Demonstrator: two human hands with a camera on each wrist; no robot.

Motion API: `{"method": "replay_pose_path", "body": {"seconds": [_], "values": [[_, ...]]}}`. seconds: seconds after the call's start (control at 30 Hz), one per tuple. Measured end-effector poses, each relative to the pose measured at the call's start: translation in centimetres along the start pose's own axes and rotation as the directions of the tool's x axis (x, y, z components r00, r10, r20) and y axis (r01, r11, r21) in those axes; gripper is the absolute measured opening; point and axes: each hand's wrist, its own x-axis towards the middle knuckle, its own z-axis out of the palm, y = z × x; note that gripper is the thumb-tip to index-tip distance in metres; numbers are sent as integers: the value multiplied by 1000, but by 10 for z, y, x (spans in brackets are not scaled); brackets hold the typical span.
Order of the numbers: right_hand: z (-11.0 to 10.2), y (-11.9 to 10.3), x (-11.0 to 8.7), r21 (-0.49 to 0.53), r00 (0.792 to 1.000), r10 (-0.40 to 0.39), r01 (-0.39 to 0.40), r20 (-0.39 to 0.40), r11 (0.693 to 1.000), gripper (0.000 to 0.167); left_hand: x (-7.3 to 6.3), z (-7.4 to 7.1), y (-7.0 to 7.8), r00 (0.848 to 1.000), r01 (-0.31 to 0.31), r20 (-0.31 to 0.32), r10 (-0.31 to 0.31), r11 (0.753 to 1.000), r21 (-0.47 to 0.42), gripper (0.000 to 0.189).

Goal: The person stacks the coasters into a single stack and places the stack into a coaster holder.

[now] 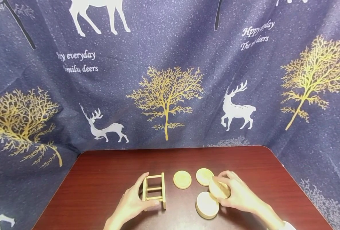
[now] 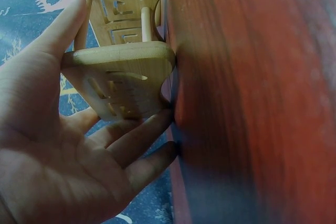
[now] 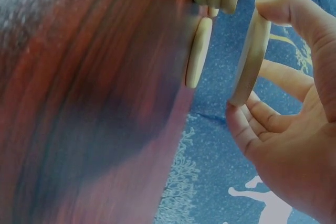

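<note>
My left hand (image 1: 130, 199) grips a small wooden coaster holder (image 1: 163, 191), thumb on one side and fingers round the other. In the left wrist view the holder (image 2: 123, 59) shows two cut-out end panels joined by thin rods, and no coaster sits between them. Over on the right, my right hand (image 1: 239, 191) pinches a round wooden coaster (image 1: 220, 189) by its edges. That coaster (image 3: 252, 59) is tilted and raised off the table in the right wrist view. Just below it in the head view is a stack of coasters (image 1: 207, 204).
Two single coasters lie flat on the reddish-brown table (image 1: 100, 179): one coaster (image 1: 182, 179) between the hands, another coaster (image 1: 203, 176) behind the stack. A dark blue cloth (image 1: 170, 48) printed with deer and trees hangs along the back and sides.
</note>
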Motion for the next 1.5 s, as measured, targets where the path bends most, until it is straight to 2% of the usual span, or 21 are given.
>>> {"method": "replay_pose_path", "body": {"seconds": [0.53, 1.07, 1.5], "values": [[4, -6, 0, 21, 996, -78, 79, -31, 997, 74, 1, 0, -2, 1000, -2, -1, 2, 1000, -4, 114], [0, -22, -1, 42, 998, -69, 69, -2, 997, 77, 0, 1, -1, 1000, -5, -11, 6, 1000, 25, 115], [2, -28, 0, 5, 991, -132, 132, -19, 991, 78, 0, 0, -2, 1000, 3, -2, -3, 1000, 13, 115]]}}
